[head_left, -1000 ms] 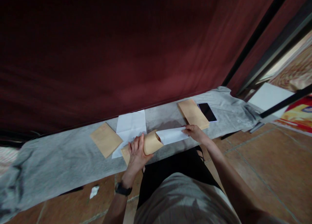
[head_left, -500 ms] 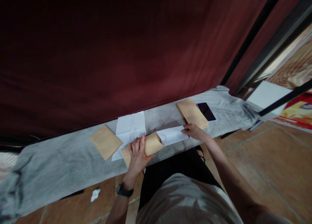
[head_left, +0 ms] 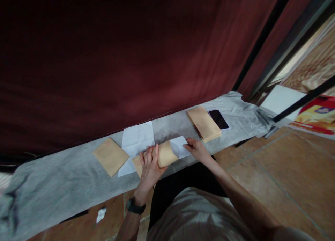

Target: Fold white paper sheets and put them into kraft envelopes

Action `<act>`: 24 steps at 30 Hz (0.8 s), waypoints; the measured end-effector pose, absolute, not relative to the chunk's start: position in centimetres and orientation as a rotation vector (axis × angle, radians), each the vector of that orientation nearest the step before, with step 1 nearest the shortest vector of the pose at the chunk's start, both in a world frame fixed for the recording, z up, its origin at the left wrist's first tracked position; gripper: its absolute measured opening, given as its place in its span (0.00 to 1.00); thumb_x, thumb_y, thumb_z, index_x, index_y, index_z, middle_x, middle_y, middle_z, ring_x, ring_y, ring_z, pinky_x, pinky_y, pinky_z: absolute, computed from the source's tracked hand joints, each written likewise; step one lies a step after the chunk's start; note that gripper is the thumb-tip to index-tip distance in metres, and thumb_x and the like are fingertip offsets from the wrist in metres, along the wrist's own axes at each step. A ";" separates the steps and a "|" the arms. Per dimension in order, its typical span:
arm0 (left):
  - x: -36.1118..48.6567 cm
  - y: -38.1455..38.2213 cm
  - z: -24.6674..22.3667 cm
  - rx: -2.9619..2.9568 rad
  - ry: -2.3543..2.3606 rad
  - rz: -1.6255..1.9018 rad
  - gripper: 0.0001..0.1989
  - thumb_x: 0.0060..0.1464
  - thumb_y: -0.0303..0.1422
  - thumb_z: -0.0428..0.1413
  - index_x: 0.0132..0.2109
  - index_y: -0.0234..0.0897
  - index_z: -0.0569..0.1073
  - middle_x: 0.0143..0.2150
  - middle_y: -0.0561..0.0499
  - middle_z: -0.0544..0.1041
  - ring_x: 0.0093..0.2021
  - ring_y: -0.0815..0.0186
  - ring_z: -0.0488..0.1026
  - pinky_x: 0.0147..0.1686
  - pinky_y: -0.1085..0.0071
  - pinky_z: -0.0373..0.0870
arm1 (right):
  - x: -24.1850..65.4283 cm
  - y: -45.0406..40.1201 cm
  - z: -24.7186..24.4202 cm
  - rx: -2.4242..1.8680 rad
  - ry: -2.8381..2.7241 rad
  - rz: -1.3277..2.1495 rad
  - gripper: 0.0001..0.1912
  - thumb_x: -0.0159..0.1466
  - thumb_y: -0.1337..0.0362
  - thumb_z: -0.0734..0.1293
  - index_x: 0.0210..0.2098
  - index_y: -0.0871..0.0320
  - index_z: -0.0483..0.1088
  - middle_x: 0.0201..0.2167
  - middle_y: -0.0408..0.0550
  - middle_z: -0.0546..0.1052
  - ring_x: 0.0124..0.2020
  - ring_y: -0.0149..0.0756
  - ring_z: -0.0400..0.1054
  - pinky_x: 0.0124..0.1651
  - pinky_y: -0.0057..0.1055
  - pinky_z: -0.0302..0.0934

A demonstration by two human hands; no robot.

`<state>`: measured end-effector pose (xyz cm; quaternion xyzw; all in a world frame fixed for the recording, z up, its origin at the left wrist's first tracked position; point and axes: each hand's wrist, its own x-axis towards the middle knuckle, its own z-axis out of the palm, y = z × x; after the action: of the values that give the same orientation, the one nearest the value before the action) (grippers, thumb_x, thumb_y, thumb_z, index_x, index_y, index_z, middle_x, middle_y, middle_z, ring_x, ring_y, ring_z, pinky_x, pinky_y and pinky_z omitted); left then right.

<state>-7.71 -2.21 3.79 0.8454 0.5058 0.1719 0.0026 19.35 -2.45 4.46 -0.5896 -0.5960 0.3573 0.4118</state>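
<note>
My left hand [head_left: 151, 166] rests on a brown envelope [head_left: 167, 154], its fingers and thumb pressing the envelope's left part. A folded white paper [head_left: 178, 146] sticks out of the envelope's open right end, partly inside it. My right hand [head_left: 195, 148] pinches the paper's right end between thumb and fingers. Left of my left hand lie an unfolded white sheet [head_left: 137, 136] and another brown envelope [head_left: 111, 156] overlapping white paper. A stack of brown envelopes [head_left: 204, 124] sits beyond my right hand.
A phone [head_left: 219, 119] lies right of the stack on the grey cloth [head_left: 65, 181] covering a long, narrow surface. A dark red curtain [head_left: 157, 59] hangs behind. Black bars and a white board [head_left: 282, 101] are at right. White scrap [head_left: 101, 215] lies on the tiled floor.
My right hand has moved left with the white paper, and less of the paper shows outside the envelope. My left hand still holds the envelope. The view has shifted slightly.
</note>
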 end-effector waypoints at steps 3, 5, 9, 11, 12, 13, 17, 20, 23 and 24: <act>-7.0 -2.3 4.0 2.672 1.532 0.535 0.55 0.50 0.39 0.65 0.75 0.37 0.40 0.68 0.33 0.61 0.71 0.41 0.54 0.68 0.37 0.42 | 17.6 -3.3 3.8 -1.494 -1.479 0.874 0.07 0.64 0.61 0.64 0.30 0.53 0.70 0.26 0.42 0.72 0.27 0.35 0.67 0.32 0.30 0.59; -6.5 -2.3 4.0 2.688 1.506 0.532 0.54 0.51 0.39 0.64 0.75 0.37 0.40 0.68 0.33 0.60 0.71 0.41 0.53 0.68 0.37 0.42 | 16.8 -3.5 3.4 -1.520 -1.450 0.756 0.06 0.62 0.64 0.65 0.30 0.53 0.72 0.33 0.46 0.75 0.34 0.38 0.70 0.39 0.32 0.63; -5.7 -2.3 3.9 2.693 1.486 0.552 0.53 0.52 0.40 0.64 0.75 0.38 0.41 0.69 0.33 0.59 0.71 0.42 0.53 0.68 0.38 0.43 | 15.7 -3.5 2.8 -1.545 -1.385 0.579 0.04 0.60 0.67 0.68 0.32 0.53 0.76 0.50 0.52 0.74 0.50 0.45 0.68 0.53 0.41 0.64; -5.4 -2.4 3.9 2.700 1.463 0.556 0.53 0.51 0.39 0.64 0.75 0.38 0.42 0.69 0.33 0.59 0.71 0.42 0.54 0.68 0.39 0.43 | 15.5 -3.5 2.7 -1.525 -1.388 0.681 0.06 0.60 0.69 0.67 0.32 0.54 0.76 0.48 0.50 0.75 0.45 0.41 0.71 0.49 0.37 0.66; -5.3 -2.4 3.9 2.706 1.450 0.555 0.53 0.51 0.39 0.64 0.74 0.38 0.43 0.69 0.33 0.59 0.71 0.43 0.54 0.69 0.39 0.43 | 15.5 -3.5 2.7 -1.521 -1.387 0.740 0.06 0.60 0.70 0.66 0.32 0.54 0.76 0.45 0.49 0.76 0.41 0.39 0.71 0.45 0.35 0.66; -5.2 -2.4 3.9 2.711 1.441 0.555 0.53 0.51 0.39 0.65 0.74 0.38 0.43 0.69 0.33 0.59 0.71 0.43 0.54 0.69 0.39 0.42 | 15.5 -3.5 2.7 -1.524 -1.384 0.784 0.06 0.60 0.70 0.66 0.30 0.55 0.75 0.42 0.48 0.76 0.37 0.37 0.71 0.42 0.33 0.65; -4.9 -2.2 4.0 2.715 1.431 0.543 0.54 0.50 0.39 0.66 0.74 0.38 0.43 0.69 0.33 0.59 0.72 0.43 0.53 0.69 0.39 0.42 | 15.7 -3.8 2.7 -1.544 -1.343 0.853 0.06 0.60 0.68 0.66 0.27 0.56 0.73 0.32 0.45 0.75 0.30 0.33 0.68 0.34 0.28 0.60; -4.8 -2.0 4.3 2.697 1.413 0.533 0.53 0.50 0.40 0.66 0.74 0.38 0.44 0.71 0.33 0.57 0.73 0.42 0.50 0.69 0.39 0.41 | 15.9 -3.7 2.5 -1.501 -1.288 0.862 0.06 0.59 0.66 0.66 0.27 0.56 0.74 0.31 0.44 0.75 0.30 0.32 0.68 0.34 0.27 0.59; -4.9 -2.5 4.5 2.620 1.395 0.671 0.49 0.52 0.43 0.65 0.73 0.39 0.49 0.73 0.34 0.53 0.74 0.42 0.47 0.69 0.39 0.41 | 16.0 -3.2 2.0 -1.443 -1.143 0.858 0.06 0.58 0.64 0.67 0.26 0.56 0.75 0.28 0.44 0.76 0.31 0.34 0.68 0.34 0.28 0.60; -5.0 -2.8 4.4 2.551 1.411 0.779 0.46 0.54 0.44 0.64 0.73 0.40 0.52 0.73 0.34 0.54 0.74 0.42 0.48 0.69 0.40 0.42 | 16.0 -3.0 1.9 -1.416 -1.077 0.871 0.07 0.58 0.62 0.67 0.26 0.56 0.75 0.26 0.43 0.76 0.30 0.34 0.68 0.34 0.28 0.60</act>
<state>-4.96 -2.85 4.39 0.8437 0.4669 0.2576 0.0621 16.00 -2.97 1.89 -0.5977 -0.4547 0.3676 0.5485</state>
